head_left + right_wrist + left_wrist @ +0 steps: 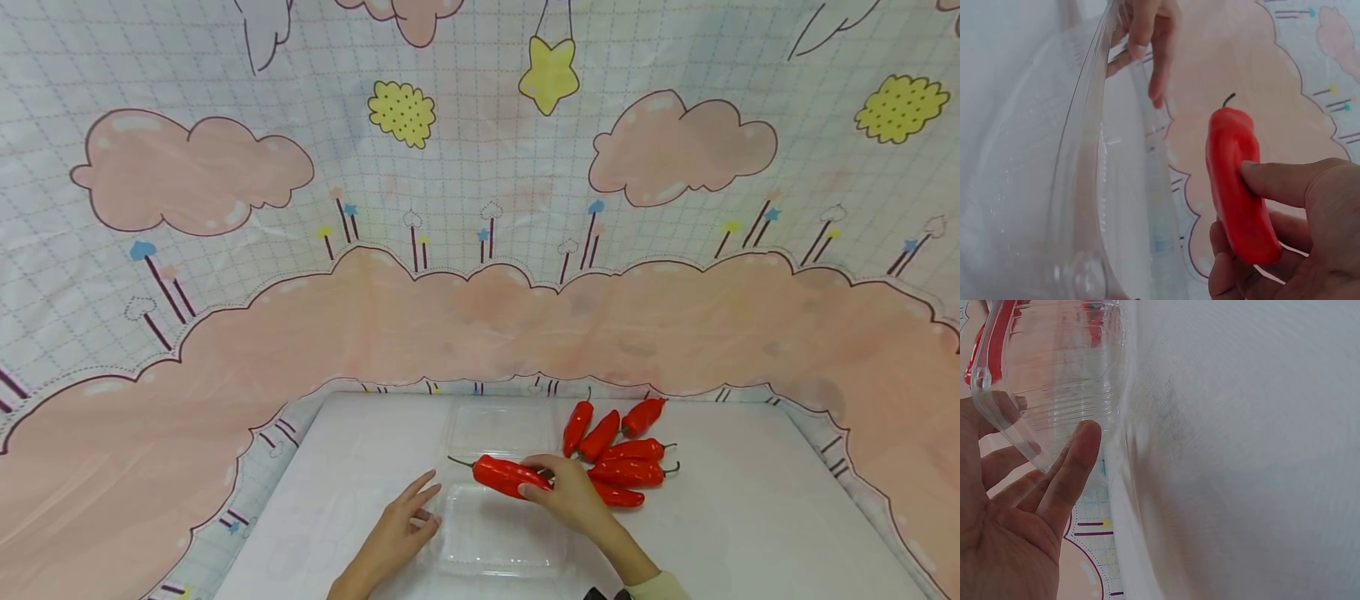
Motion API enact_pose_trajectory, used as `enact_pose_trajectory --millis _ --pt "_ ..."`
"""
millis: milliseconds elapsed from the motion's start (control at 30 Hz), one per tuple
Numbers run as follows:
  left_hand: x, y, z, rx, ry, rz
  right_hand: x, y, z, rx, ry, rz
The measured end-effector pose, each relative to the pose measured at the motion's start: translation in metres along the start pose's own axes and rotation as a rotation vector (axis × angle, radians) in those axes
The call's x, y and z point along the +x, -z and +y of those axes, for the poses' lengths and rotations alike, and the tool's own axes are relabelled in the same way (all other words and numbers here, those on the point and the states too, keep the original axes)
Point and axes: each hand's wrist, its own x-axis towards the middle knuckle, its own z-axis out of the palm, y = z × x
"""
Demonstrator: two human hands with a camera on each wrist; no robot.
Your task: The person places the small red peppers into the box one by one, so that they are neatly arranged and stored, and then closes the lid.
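My right hand [573, 498] pinches a red pepper [501, 476] between thumb and fingers, above the clear plastic box [502, 533]. The pepper lies almost level in the head view, its thin green stem pointing left. In the right wrist view the thumb presses one side of the red pepper [1235, 187], with fingers behind it. At the box's left side is my left hand [393, 529], its fingers loosely extended. The left wrist view shows those fingers [1075, 472] right by a corner of the clear box [1066, 394]; nothing is gripped in them.
Several red peppers [630, 472] lie on the white table [750, 500], right of the box. The box's clear lid [498, 427] lies flat behind its base. A patterned cloth [480, 325] with clouds and stars hangs behind and around the table.
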Motion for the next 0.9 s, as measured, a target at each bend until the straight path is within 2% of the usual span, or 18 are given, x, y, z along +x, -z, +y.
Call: enact_pose_trajectory --millis 233,600,900 --pt "0.000 0.000 0.000 0.000 0.007 0.003 0.006 -0.009 -0.006 -0.035 -0.037 -0.006" --pt "0.002 0.000 0.000 0.002 0.028 -0.001 0.010 -0.018 -0.008 -0.068 -0.034 0.014" --pt "0.000 0.000 -0.001 -0.007 0.006 0.000 0.015 -0.024 -0.005 -0.113 -0.037 0.012"
